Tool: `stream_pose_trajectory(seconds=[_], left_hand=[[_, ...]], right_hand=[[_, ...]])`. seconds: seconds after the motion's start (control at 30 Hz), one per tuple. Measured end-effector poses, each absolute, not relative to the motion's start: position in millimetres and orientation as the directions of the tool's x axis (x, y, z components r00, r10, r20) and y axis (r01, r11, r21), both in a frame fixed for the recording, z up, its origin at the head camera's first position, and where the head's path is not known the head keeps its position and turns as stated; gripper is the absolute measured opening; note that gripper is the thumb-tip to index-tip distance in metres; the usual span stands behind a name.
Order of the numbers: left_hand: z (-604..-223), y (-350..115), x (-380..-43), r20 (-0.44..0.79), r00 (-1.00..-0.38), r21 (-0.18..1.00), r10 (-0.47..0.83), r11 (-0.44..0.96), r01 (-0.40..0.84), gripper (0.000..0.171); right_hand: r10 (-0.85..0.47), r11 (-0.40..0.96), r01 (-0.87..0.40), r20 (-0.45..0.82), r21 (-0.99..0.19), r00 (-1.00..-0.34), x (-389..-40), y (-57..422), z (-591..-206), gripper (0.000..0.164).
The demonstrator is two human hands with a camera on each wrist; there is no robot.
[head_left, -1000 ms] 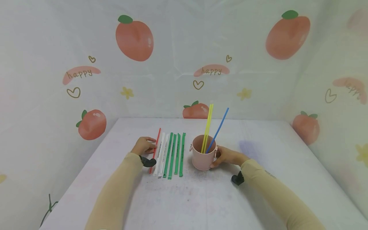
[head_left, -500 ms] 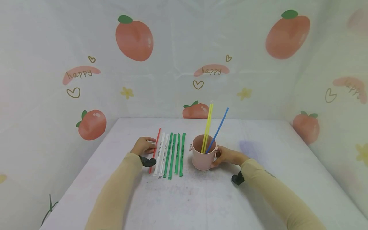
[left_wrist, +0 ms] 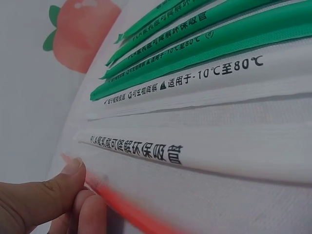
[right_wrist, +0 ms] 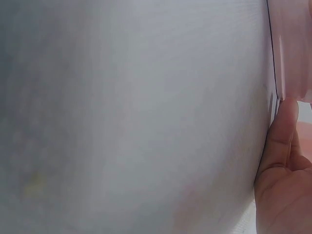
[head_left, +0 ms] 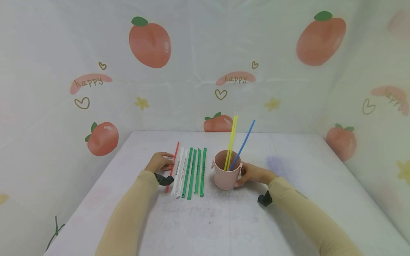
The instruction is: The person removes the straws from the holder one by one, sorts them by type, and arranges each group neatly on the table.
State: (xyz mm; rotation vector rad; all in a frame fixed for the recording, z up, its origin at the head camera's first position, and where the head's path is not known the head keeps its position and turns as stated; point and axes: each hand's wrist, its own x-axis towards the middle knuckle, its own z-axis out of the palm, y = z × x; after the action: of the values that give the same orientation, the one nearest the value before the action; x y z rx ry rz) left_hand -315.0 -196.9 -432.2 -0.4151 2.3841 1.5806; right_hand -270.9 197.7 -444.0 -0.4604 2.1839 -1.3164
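Leftmost in a row on the table lies a red straw (head_left: 175, 153). My left hand (head_left: 158, 162) pinches it between thumb and fingers; in the left wrist view the thumb (left_wrist: 73, 168) presses on the straw near one end. Beside it lie white paper-wrapped straws (head_left: 179, 170), then several green-wrapped straws (head_left: 196, 170). To their right stands a small pink bucket (head_left: 224, 178) with side handles. Yellow straws (head_left: 232, 135) and a blue straw (head_left: 246, 137) lean inside it. My right hand (head_left: 254, 173) grips the bucket's right side, thumb low near its base.
A white table (head_left: 205, 227) carries everything. Behind and beside it hangs a white curtain (head_left: 192, 46) printed with peaches. A dark green cord (head_left: 56, 229) shows past the table's left edge. Black wrist mounts (head_left: 164, 180) sit at both wrists.
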Motion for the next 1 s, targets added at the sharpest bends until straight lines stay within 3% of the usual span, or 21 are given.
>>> stream_pose_trajectory(seconds=[0.67, 1.0], left_hand=[[-417, -194, -314, -0.326, -0.943, 0.894, -0.058, 0.307, -0.328, 0.045], [-371, -155, -313, -0.19, -0.974, 0.974, 0.122, 0.148, -0.172, 0.043]], right_hand=[[-0.546, 0.481, -0.03, -0.272, -0.876, -0.792, -271, 197, -445, 0.068], [-0.529, 0.492, -0.016, -0.284, -0.87, -0.8, -272, 197, -443, 0.07]])
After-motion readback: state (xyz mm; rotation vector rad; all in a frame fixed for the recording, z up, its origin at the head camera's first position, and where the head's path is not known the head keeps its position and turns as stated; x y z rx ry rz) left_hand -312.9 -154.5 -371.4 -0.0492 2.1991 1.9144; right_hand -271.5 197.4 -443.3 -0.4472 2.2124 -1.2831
